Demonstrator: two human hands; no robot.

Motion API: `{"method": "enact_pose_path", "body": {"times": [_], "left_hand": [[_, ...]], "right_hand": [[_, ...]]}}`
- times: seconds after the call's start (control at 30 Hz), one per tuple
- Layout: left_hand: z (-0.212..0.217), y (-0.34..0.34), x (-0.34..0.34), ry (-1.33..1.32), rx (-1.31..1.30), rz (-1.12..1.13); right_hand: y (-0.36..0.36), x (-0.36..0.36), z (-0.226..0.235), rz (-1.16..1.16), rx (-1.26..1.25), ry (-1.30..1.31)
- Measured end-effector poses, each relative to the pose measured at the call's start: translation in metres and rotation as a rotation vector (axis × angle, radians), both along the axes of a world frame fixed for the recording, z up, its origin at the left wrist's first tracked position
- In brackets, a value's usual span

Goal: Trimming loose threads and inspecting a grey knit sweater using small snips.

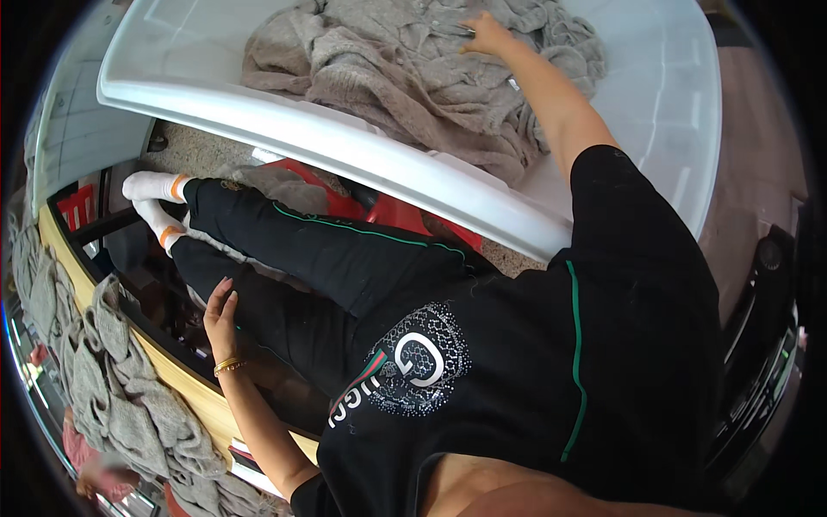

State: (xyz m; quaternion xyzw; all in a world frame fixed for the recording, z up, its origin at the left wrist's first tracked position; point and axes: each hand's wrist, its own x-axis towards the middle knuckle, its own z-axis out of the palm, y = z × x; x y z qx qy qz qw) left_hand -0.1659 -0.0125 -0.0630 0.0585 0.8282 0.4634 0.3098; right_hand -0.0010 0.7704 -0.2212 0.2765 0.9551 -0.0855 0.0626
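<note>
My right hand (489, 36) reaches over a heap of grey knitted fabric (388, 65) in a large white plastic tub (345, 142). A thin, metallic-looking thing shows at its fingers, too small to make out. My left hand (221, 320), with a gold bracelet (229, 366) at the wrist, is open by my black-trousered leg (267, 297). It holds nothing, and its fingers are loosely bent and apart. Beyond it a wooden-edged table (185, 392) bears more grey knitwear (129, 396).
My legs stretch to the left between tub and table, ending in white socks (155, 188). Red plastic (392, 215) shows under the tub's near rim. At the lower left is another person (103, 474). A dark vehicle (767, 370) stands at the right edge.
</note>
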Motion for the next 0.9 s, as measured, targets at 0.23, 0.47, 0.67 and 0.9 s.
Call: {"method": "enact_pose_path", "body": {"times": [0.23, 0.47, 0.67, 0.9], "left_hand": [[-0.011, -0.01, 0.021, 0.158, 0.095, 0.053], [-0.001, -0.014, 0.024, 0.269, 0.009, 0.088], [0.021, 0.049, 0.032, 0.528, -0.013, 0.117], [0.003, 0.035, 0.054, 0.684, -0.22, 0.145]], "right_hand": [[0.025, -0.016, -0.01, -0.033, -0.125, -0.232], [-0.001, -0.033, -0.047, 0.027, -0.385, 0.274], [0.062, 0.01, -0.068, 0.003, 0.093, 0.158], [0.092, -0.018, -0.13, -0.139, -0.382, -0.212]]}}
